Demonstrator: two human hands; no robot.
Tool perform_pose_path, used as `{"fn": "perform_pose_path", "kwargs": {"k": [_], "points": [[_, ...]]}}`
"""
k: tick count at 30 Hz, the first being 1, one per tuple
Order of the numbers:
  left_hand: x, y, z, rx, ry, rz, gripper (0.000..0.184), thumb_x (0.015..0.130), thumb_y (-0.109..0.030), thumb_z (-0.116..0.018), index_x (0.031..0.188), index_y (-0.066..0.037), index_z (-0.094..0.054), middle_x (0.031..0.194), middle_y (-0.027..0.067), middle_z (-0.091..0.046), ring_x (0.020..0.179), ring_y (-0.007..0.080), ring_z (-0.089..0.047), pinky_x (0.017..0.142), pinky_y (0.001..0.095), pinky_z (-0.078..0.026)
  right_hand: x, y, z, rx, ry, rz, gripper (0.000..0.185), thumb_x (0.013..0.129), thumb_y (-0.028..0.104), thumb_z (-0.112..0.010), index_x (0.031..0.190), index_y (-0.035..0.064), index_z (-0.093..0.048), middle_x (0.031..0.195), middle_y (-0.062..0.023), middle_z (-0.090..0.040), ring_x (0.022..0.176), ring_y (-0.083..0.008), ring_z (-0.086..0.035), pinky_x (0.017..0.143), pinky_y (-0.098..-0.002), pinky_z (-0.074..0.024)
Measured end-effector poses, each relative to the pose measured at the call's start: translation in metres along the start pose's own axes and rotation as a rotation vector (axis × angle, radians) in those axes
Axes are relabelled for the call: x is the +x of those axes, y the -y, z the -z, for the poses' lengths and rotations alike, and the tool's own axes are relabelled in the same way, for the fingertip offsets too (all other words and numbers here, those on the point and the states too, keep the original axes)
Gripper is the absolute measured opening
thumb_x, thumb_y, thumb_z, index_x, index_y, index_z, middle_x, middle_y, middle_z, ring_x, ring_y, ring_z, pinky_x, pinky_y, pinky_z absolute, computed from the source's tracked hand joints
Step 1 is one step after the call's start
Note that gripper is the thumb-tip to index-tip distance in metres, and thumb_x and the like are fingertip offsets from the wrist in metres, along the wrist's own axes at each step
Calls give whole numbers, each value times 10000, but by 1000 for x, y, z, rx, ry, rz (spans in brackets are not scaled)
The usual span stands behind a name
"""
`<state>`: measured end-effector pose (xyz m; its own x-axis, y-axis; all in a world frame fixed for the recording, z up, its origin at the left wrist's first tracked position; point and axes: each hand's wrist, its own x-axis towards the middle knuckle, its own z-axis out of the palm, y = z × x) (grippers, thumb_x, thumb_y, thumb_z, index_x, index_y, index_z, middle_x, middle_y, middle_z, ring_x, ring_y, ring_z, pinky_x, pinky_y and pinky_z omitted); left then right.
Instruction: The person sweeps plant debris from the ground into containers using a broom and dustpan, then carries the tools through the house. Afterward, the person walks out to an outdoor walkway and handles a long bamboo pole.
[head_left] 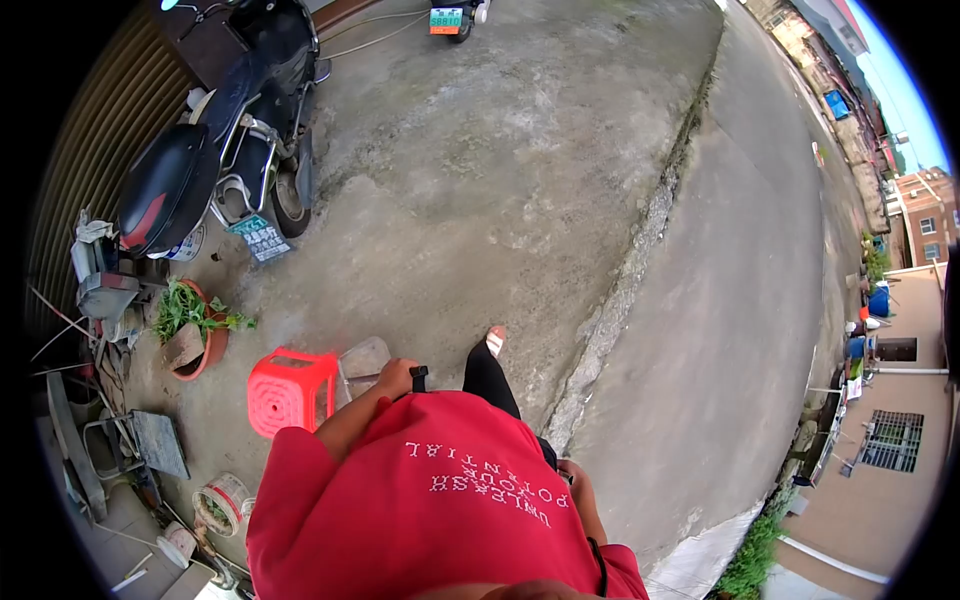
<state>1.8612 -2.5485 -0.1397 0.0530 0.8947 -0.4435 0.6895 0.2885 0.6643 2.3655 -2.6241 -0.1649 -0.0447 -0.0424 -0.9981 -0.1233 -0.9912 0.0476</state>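
Note:
My left hand (399, 376) is in front of my red shirt, its fingers closed around a small black-ended thing (419, 378). Just beyond that hand is a clear, greyish plastic piece (366, 358); whether it joins what I hold, I cannot tell. A red plastic stool (285, 394) is to the left of this arm, partly behind my sleeve. Low at my right side, my right hand (574, 472) is curled beside the dark trousers, with a bit of something dark at its fingers. Most of those fingers are hidden.
A black scooter (170, 190) is parked at the left, near a potted plant (205, 335). Buckets (222, 503) and scrap line the left edge. A rough kerb (625, 290) separates the concrete yard from the road (730, 270). Another vehicle's plate (446, 20) shows ahead.

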Motion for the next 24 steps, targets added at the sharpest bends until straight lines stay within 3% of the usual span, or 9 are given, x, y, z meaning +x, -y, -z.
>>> {"fn": "perform_pose_path", "kwargs": {"k": [1, 3, 5, 8, 9, 10, 13, 17, 24], "points": [[24, -7, -2, 26, -23, 12, 219, 668, -306, -645, 644, -90, -616, 697, 164, -610, 750, 385, -583, 677, 454, -457, -25, 36, -12, -26, -50, 125, 85, 785, 41, -476, 779, 122, -500, 549, 34, -467, 423, -79, -463, 368, -214, -365], [66, -13, -6, 93, -69, 37, 210, 677, -311, -634, 665, -101, -633, 705, 157, -618, 764, 378, -591, 703, 451, -463, -59, 113, -19, 486, 26, -50, 73, 789, 16, -473, 756, 79, -491, 549, 16, -476, 406, -91, -465, 351, -201, -372], [106, -36, 4, 69, -112, 8, 219, 688, -331, -624, 718, -116, -659, 746, 142, -634, 779, 371, -594, 730, 451, -461, -10, 187, 11, 451, 139, -384, 134, 830, 66, -475, 696, 61, -464, 525, -4, -465, 389, -98, -450, 329, -196, -367], [155, -60, 15, 80, -76, -58, 241, 700, -348, -620, 764, -121, -668, 774, 138, -640, 766, 362, -590, 719, 442, -454, 6, 289, 4, 467, 334, -659, 252, 873, 146, -467, 636, 67, -431, 495, -15, -446, 378, -100, -441, 312, -196, -359], [158, -91, 35, 49, -126, -170, 246, 707, -361, -619, 728, -118, -653, 736, 135, -632, 757, 353, -591, 695, 443, -447, -2, 319, -11, 417, 295, -605, 322, 891, 201, -455, 599, 73, -410, 477, -13, -436, 382, -110, -444, 323, -206, -376], [174, -97, 36, 64, -107, -110, 246, 714, -359, -616, 709, -114, -640, 720, 135, -626, 749, 352, -589, 684, 444, -442, -9, 345, -22, 461, 399, -625, 340, 901, 221, -439, 599, 69, -406, 482, -14, -434, 396, -120, -455, 338, -216, -388], [225, -107, 56, 49, -106, -120, 254, 731, -354, -609, 668, -108, -609, 693, 139, -611, 733, 354, -582, 665, 449, -432, -23, 422, -62, 336, 434, -583, 196, 900, 202, -418, 769, 61, -456, 496, 3, -424, 398, -120, -426, 344, -228, -382], [306, -109, 85, -47, -100, -83, 231, 730, -331, -610, 656, -112, -595, 688, 140, -604, 734, 351, -579, 662, 449, -427, -55, 508, -128, 177, 334, -163, 60, 891, 175, -418, 901, 168, -477, 513, 19, -419, 401, -102, -413, 345, -222, -367], [464, -123, 189, -163, -130, -92, 194, 699, -284, -622, 669, -93, -605, 657, 175, -590, 676, 395, -580, 606, 457, -450, -84, 643, -206, 47, 247, 160, 206, 863, 100, -450, 1009, 245, -468, 546, 11, -387, 386, -76, -359, 325, -220, -312]]}}
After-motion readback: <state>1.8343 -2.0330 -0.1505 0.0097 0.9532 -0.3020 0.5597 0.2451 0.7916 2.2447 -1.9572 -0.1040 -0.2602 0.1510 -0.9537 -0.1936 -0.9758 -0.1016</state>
